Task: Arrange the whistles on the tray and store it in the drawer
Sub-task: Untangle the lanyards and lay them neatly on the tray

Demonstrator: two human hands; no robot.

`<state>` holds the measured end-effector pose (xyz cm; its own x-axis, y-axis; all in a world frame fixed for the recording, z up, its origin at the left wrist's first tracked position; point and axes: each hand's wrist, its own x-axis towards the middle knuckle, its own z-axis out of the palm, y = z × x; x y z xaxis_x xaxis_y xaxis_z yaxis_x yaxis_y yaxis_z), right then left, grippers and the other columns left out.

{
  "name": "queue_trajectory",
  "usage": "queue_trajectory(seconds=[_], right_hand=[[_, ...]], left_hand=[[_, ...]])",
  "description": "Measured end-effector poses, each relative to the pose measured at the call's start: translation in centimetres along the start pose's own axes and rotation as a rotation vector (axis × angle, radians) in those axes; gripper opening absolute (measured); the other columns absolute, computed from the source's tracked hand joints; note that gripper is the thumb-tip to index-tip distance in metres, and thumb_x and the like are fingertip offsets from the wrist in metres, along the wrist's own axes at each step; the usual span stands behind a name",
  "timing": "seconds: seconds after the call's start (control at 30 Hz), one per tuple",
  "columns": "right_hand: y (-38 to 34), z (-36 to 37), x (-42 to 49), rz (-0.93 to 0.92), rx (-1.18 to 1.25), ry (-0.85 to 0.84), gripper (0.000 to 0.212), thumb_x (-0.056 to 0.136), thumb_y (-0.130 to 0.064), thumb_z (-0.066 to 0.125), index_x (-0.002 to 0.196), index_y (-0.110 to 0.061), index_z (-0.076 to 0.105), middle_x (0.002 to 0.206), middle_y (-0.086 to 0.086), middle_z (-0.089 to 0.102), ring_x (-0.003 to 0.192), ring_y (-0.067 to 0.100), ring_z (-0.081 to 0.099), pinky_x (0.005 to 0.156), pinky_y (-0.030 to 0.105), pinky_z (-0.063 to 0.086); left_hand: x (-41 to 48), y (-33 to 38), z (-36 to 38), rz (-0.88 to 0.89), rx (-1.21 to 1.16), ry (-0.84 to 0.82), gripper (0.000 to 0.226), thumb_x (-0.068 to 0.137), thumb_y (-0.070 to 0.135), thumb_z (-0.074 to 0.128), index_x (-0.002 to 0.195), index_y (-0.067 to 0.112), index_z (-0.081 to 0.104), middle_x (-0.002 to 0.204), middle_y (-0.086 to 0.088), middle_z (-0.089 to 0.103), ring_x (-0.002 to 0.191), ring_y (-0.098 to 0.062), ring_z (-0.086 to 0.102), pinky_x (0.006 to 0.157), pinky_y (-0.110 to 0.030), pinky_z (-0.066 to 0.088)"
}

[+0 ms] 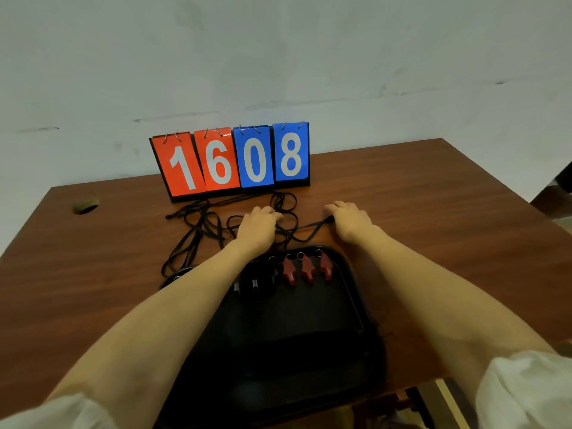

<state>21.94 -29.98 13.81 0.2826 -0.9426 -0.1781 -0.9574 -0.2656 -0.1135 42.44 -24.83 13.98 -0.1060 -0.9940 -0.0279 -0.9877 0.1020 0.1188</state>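
Both hands reach past the far rim of the tray, knuckles up, and rest on the tangle of black cords (198, 230) on the wood. On the left hand (258, 222) the fingers bend down onto a knot of loops, but whether they actually grip any cannot be told from behind. At the thumb side of the right hand (349, 221), curled fingers pinch one taut strand that runs back toward the tray. The black tray (356, 292) lies between the forearms, its near end at about the table's near edge. Along its far end the whistles lie in a row, rings pointing away: three red whistles (308, 269) on the right and black whistles (254, 281) to their left, partly hidden by the left forearm. Another dark item (178, 277) sits just off the tray's left side, too hidden to name. Behind the cords stands a flip scoreboard (232, 159) reading 1608, close to the wall (278, 57). The brown table (433, 212) shows wide bare wood right of the tray and more on the left, where a cable hole (85, 206) sits near the far left edge.
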Motion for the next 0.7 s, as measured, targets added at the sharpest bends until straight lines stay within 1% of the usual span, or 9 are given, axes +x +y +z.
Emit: queue_trajectory(seconds=[0.1,0.2,0.37,0.4,0.47,0.5,0.57,0.63,0.7], right_hand=[[0.3,1.3,0.2,0.03,0.036,0.075,0.037,0.098,-0.004,0.029,0.131,-0.01,0.046,0.136,0.012,0.046,0.126,0.032,0.04,0.098,0.046,0.042],[0.2,2.1,-0.3,0.036,0.023,0.165,0.028,0.097,-0.003,0.032,0.12,-0.007,0.047,0.124,0.013,0.05,0.116,0.032,0.046,0.085,0.042,0.042],[0.1,0.8,-1.7,0.086,-0.013,0.211,0.028,0.097,-0.007,0.034,0.121,-0.01,0.047,0.123,0.012,0.054,0.118,0.033,0.048,0.099,0.044,0.036],[-0.1,0.2,-2.1,0.065,0.009,0.246,0.026,0.096,-0.006,0.035,0.118,-0.01,0.047,0.118,0.012,0.058,0.113,0.033,0.051,0.095,0.043,0.037],[-1.0,-1.4,-2.9,-0.06,0.058,0.321,0.017,0.097,-0.011,0.04,0.11,-0.009,0.051,0.107,0.012,0.063,0.097,0.033,0.058,0.078,0.038,0.039],[-1.7,-2.4,-3.3,-0.139,0.086,0.347,0.016,0.098,-0.016,0.042,0.108,-0.01,0.053,0.104,0.011,0.064,0.093,0.033,0.059,0.072,0.035,0.039],[-3.1,-4.6,-4.1,-0.26,0.16,0.387,0.02,0.098,-0.023,0.047,0.107,-0.013,0.062,0.104,0.007,0.065,0.091,0.028,0.061,0.071,0.036,0.045],[-4.5,-7.1,-4.9,-0.318,0.267,0.424,0.022,0.097,-0.024,0.05,0.107,-0.017,0.068,0.103,0.002,0.067,0.092,0.022,0.062,0.074,0.035,0.05],[-5.6,-9.3,-5.6,-0.354,0.348,0.447,0.024,0.097,-0.024,0.049,0.108,-0.018,0.07,0.102,0.001,0.069,0.092,0.018,0.063,0.079,0.035,0.051]], left_hand=[[0.6,0.3,1.3,0.036,0.043,-0.052,0.034,0.098,0.016,0.044,0.132,0.014,0.049,0.138,-0.008,0.046,0.124,-0.03,0.041,0.101,-0.045,0.034],[0.2,0.2,2.0,0.008,0.065,0.018,0.026,0.098,0.011,0.042,0.122,0.008,0.051,0.129,-0.011,0.051,0.117,-0.032,0.045,0.099,-0.044,0.034],[-0.7,0.3,0.2,-0.079,0.098,-0.023,0.03,0.092,0.005,0.045,0.12,0.008,0.053,0.127,-0.012,0.051,0.119,-0.032,0.043,0.103,-0.046,0.031],[-0.9,0.4,-0.4,-0.094,0.096,-0.02,0.034,0.091,0.005,0.046,0.124,0.009,0.051,0.129,-0.011,0.05,0.121,-0.032,0.041,0.104,-0.045,0.031],[-1.4,0.8,-1.9,-0.096,0.048,0.061,0.044,0.09,0.006,0.046,0.133,0.013,0.046,0.136,-0.008,0.045,0.126,-0.029,0.039,0.105,-0.043,0.03],[-1.6,1.1,-2.7,-0.076,-0.041,0.124,0.047,0.09,0.007,0.046,0.137,0.014,0.044,0.139,-0.006,0.043,0.127,-0.027,0.039,0.106,-0.041,0.031],[-2.4,2.1,-4.6,-0.004,-0.375,0.183,0.045,0.094,0.016,0.049,0.139,0.016,0.042,0.14,-0.002,0.045,0.124,-0.021,0.045,0.104,-0.036,0.037],[-3.3,3.3,-6.6,0.053,-0.708,0.119,0.047,0.094,0.028,0.055,0.138,0.019,0.042,0.122,0.002,0.053,0.101,-0.013,0.053,0.091,-0.026,0.044],[-4.1,3.9,-8.2,0.058,-0.87,0.08,0.038,0.093,0.03,0.056,0.129,0.019,0.05,0.094,0.005,0.058,0.078,-0.007,0.051,0.074,-0.02,0.041]])
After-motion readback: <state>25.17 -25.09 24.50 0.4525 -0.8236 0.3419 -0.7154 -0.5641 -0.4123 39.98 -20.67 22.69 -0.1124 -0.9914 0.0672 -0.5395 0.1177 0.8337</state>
